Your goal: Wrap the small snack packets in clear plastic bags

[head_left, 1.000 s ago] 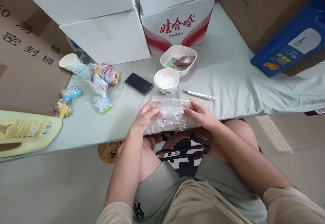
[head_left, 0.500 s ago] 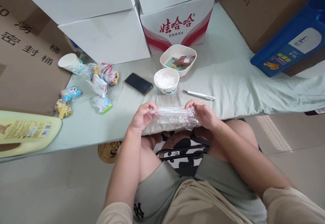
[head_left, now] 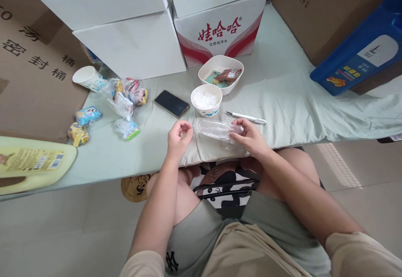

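Our right hand pinches one end of the clear plastic film, just in front of the paper bowl; whether our curled left hand grips the other, we cannot tell. A loose end could let it crumple and cling.

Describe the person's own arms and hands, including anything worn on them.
The left hand and right hand are bare, with no glove or watch visible. The forearms are uncovered too, up to loose beige sleeves with no visible markings.
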Demonstrator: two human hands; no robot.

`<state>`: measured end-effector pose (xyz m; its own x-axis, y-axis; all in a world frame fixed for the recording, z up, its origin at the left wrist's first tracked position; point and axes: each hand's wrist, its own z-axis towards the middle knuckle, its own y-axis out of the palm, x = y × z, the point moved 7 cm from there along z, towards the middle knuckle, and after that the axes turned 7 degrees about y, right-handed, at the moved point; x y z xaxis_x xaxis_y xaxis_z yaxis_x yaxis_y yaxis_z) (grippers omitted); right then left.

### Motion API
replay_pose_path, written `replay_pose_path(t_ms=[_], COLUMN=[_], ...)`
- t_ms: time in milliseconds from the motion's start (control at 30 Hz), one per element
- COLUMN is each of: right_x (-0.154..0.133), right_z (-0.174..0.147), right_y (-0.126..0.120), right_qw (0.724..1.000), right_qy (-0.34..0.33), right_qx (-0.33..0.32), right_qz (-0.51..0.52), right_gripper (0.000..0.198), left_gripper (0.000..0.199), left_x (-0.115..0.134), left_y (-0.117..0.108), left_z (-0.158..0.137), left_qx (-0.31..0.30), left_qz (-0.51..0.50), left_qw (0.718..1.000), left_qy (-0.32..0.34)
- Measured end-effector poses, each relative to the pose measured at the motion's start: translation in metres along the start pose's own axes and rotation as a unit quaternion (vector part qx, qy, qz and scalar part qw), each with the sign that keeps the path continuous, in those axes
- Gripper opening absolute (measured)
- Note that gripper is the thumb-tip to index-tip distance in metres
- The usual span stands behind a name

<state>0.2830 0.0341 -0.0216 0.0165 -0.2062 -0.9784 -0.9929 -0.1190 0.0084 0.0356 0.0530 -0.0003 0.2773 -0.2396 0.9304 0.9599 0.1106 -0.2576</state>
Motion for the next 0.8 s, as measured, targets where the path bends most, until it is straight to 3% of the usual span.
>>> replay_pose_path(t_ms=[67,167,300,400,500,600,667,733,800], right_x=[-0.006,-0.013,-0.011,-0.009,-0.006,-0.003,-0.002,0.0,0.003], right_z=[-0.001,-0.006,-0.011,-0.012,-0.009,-0.001,0.002,0.003,0.0], right_y=[0.003,0.012,0.022,0.027,0.027,0.015,0.009,0.015,0.028], right_qw=[0.999,0.996,0.994,0.989,0.992,0.999,0.999,0.998,0.993], right_qy=[-0.031,-0.062,-0.023,-0.007,-0.014,-0.034,-0.05,-0.04,-0.004], right_qx=[-0.009,-0.052,-0.099,-0.124,-0.124,-0.038,0.003,-0.035,-0.112], right_qz=[-0.039,-0.034,0.052,0.079,0.036,0.005,0.008,0.025,0.031], right_gripper=[0.021,0.018,0.018,0.018,0.019,0.026,0.041,0.053,0.049], left_gripper=[0.017,0.026,0.053,0.048,0.032,0.026,0.027,0.031,0.037], left_x=[0.004,0.007,0.006,0.008,0.009,0.011,0.012,0.015,0.018], left_y=[0.007,0.028,0.058,0.077,0.079,0.071,0.067,0.067,0.068], left_z=[-0.003,-0.01,-0.02,-0.028,-0.026,-0.019,-0.018,-0.021,-0.024], left_qx=[-0.017,-0.096,-0.211,-0.285,-0.257,-0.193,-0.187,-0.208,-0.225], left_qz=[0.024,0.01,-0.076,-0.107,-0.086,-0.104,-0.15,-0.206,-0.238], left_qw=[0.999,0.994,0.974,0.952,0.961,0.974,0.968,0.952,0.939], left_qy=[0.031,0.055,0.013,-0.03,-0.051,-0.054,-0.068,-0.088,-0.104])
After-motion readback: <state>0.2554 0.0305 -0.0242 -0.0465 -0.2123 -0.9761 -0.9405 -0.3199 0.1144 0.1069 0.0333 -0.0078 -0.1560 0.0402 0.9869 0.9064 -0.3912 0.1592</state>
